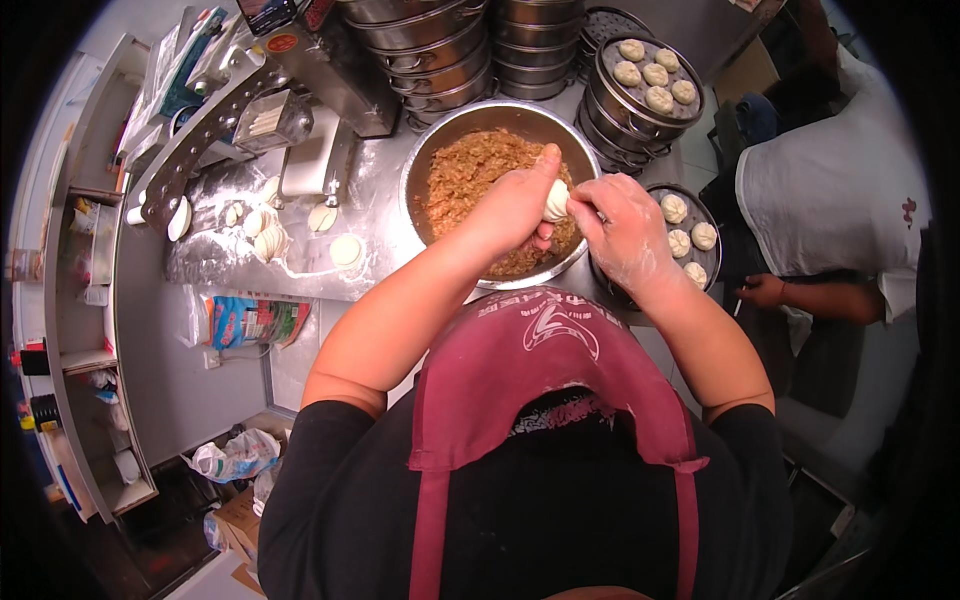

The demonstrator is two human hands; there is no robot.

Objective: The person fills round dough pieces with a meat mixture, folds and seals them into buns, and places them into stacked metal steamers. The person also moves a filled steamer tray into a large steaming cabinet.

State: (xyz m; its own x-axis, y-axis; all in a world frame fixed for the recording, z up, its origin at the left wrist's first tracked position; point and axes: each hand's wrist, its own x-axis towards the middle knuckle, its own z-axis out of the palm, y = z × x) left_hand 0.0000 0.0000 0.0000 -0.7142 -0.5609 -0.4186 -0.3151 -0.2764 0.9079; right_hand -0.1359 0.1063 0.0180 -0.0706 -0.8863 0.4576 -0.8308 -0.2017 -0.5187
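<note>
I see left fingers (548, 162) hold the bun (556, 202), maybe keeping it still for pinching right fingers (592, 196), bowl (490, 116) underneath.

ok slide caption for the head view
Left fingers hold and right fingers pinch a pleated bun over a bowl of filling.

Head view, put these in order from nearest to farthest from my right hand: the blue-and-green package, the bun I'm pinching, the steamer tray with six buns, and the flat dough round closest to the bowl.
1. Bun: touching the right hand, on its left.
2. Steamer tray: beyond it, upper right.
3. Dough round: left, past the bowl.
4. Package: farther left, lower in the picture.
</note>
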